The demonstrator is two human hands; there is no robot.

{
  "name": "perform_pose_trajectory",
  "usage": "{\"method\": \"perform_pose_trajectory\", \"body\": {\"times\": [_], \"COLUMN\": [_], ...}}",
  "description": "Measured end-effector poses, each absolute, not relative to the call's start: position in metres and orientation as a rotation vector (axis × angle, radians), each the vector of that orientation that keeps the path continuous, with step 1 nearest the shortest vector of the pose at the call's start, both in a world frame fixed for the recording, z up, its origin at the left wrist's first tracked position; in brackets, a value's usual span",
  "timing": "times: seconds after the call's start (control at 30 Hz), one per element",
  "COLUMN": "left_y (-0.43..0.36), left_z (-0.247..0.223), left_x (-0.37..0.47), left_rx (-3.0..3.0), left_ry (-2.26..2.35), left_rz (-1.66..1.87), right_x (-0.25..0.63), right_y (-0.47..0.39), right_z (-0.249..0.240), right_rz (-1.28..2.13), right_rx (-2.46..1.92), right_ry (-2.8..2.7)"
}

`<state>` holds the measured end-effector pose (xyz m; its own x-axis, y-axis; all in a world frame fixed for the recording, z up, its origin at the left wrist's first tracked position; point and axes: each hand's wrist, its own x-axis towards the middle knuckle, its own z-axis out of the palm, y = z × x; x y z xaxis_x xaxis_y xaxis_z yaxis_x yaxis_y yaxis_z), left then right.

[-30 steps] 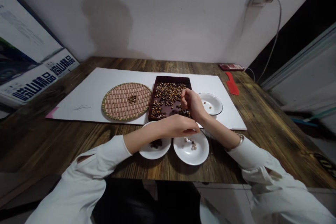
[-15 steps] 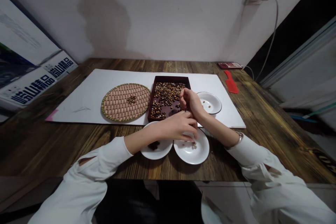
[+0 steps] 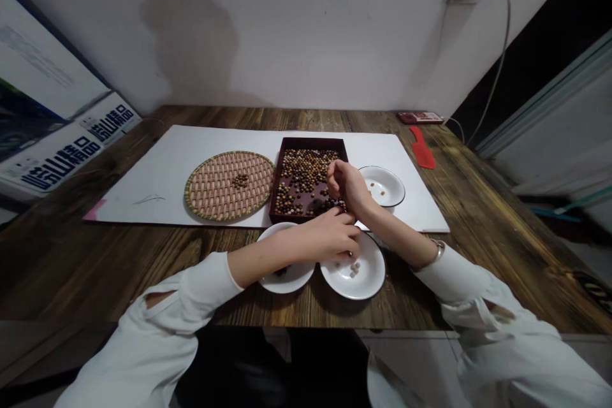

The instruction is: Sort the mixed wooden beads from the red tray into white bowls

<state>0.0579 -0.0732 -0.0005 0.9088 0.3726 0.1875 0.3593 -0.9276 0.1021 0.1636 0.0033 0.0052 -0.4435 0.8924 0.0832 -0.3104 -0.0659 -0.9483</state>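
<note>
My left hand (image 3: 335,234) hangs over the upper part of a white plate (image 3: 371,277) that holds several pale beads (image 3: 354,269). Its fingers are bent and close together; what they hold, if anything, is hidden. Above the right side of a dark red tray (image 3: 275,197), my right hand (image 3: 345,183) is curled, its fingertips turned inward and their contents out of sight. Many brown, tan and dark beads (image 3: 308,169) lie in the tray. My left forearm crosses a second white plate (image 3: 294,280) with dark beads, partly covered.
An oval woven mat (image 3: 215,188) with a small bead pile lies left of the tray on a white board (image 3: 157,166). At right are a white dish (image 3: 392,188) with a few beads, a red scraper (image 3: 422,152) and a phone (image 3: 419,118).
My left hand has shifted slightly and its fingers have drawn closer together. The two near plates have moved slightly to the right. My right hand stays nearly still.
</note>
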Motion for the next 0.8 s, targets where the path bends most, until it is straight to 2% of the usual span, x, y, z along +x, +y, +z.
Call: {"method": "perform_pose_trajectory", "body": {"times": [0.8], "left_y": [-0.0724], "left_z": [-0.0024], "left_x": [0.0575], "left_rx": [2.985], "left_ry": [0.560], "left_rz": [0.278], "right_x": [0.1635], "right_y": [0.0033], "right_z": [0.0055], "right_rz": [1.676], "right_rx": [-0.720], "right_ry": [-1.281]}}
